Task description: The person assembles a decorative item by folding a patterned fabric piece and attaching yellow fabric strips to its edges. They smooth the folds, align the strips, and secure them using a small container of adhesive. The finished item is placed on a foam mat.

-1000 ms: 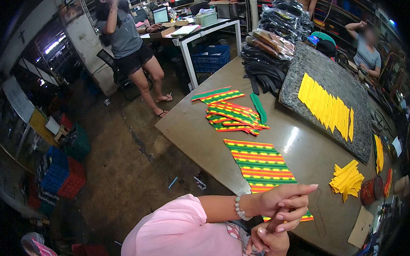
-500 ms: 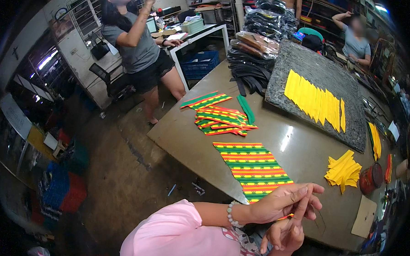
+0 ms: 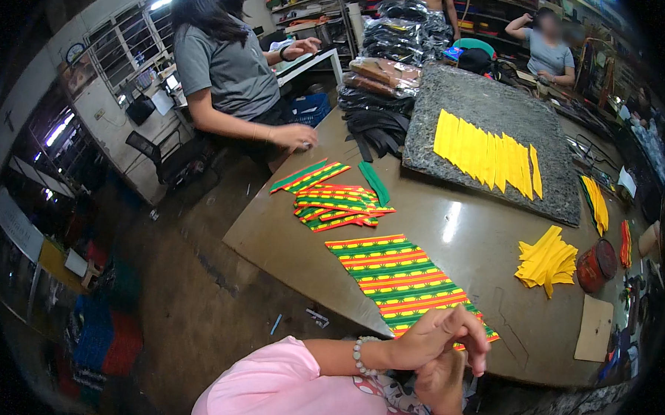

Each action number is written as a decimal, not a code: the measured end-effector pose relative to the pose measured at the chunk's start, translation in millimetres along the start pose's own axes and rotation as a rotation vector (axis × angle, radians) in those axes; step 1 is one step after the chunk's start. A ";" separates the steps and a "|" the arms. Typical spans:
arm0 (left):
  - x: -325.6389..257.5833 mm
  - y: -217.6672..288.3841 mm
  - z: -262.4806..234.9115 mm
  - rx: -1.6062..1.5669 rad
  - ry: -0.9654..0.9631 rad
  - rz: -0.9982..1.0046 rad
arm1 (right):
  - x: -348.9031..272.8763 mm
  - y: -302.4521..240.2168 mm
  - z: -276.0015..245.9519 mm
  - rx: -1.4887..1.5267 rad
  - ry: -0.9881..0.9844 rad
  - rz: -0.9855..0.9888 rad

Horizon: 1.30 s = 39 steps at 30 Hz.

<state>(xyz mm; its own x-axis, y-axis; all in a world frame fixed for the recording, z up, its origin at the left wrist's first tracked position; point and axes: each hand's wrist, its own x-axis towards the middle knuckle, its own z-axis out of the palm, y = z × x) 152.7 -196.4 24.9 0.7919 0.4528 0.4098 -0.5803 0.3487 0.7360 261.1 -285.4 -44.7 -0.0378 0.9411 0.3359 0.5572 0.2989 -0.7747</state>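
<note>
Over the table's near edge, my left hand [image 3: 434, 338], with a beaded bracelet [image 3: 363, 355] at its wrist, has its fingers curled over my right hand [image 3: 442, 379]. The right fingers are closed and partly covered by the left. A speck of bright colour shows between the hands, too small to name. Just beyond them lies a slanted panel of green, yellow and red striped strips [image 3: 400, 273], laid side by side. Farther off is a loose pile of similar striped strips [image 3: 340, 205], with a plain green strip [image 3: 374, 183] beside it.
Yellow strips [image 3: 487, 155] lie on a dark speckled board [image 3: 471, 87]. More yellow strips [image 3: 547, 261] are heaped by a red can [image 3: 595, 266] and a tan card [image 3: 594, 329]. Plastic-wrapped stacks [image 3: 391, 43] stand behind. A person in grey [image 3: 231, 69] stands at the table's left.
My fingers have curled in from being outstretched and crossed. The person in grey has come nearer the table, lowering a raised arm to its edge. The view has shifted slightly.
</note>
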 end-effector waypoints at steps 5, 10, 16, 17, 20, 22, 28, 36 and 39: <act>2.9 4.5 0.1 0.070 -0.040 -0.022 | 5.8 -10.6 6.0 0.152 0.117 -0.028; 7.2 -13.0 2.7 0.107 -0.043 0.021 | 12.5 -3.5 3.9 0.083 0.272 -0.015; 4.0 -31.5 -4.3 0.095 0.150 0.025 | 19.8 8.0 -5.7 -0.293 0.425 -0.121; 5.2 -32.5 -7.0 0.045 0.159 0.098 | 18.4 7.1 -5.9 -0.097 0.388 -0.082; 4.1 -31.2 -13.0 0.124 0.195 0.107 | 15.7 6.0 -6.0 0.072 0.268 0.075; 3.2 -30.1 -16.3 0.087 0.239 0.092 | 14.7 6.0 -5.0 0.008 0.266 0.088; -3.4 -29.7 -23.9 0.346 0.317 0.176 | 21.0 6.0 -4.4 0.122 0.297 0.090; 6.0 -22.0 -21.4 0.215 0.257 0.038 | 13.5 13.6 0.6 0.207 0.296 0.087; 5.5 -7.4 -26.6 0.080 0.149 -0.253 | 2.2 18.9 6.0 0.466 0.294 0.118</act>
<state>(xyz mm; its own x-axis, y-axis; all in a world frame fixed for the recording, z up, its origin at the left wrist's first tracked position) 156.3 -174.7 7.4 0.8694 0.4769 0.1289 -0.3467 0.4029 0.8470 266.6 -276.7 -61.7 0.2724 0.9089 0.3158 0.1158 0.2948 -0.9485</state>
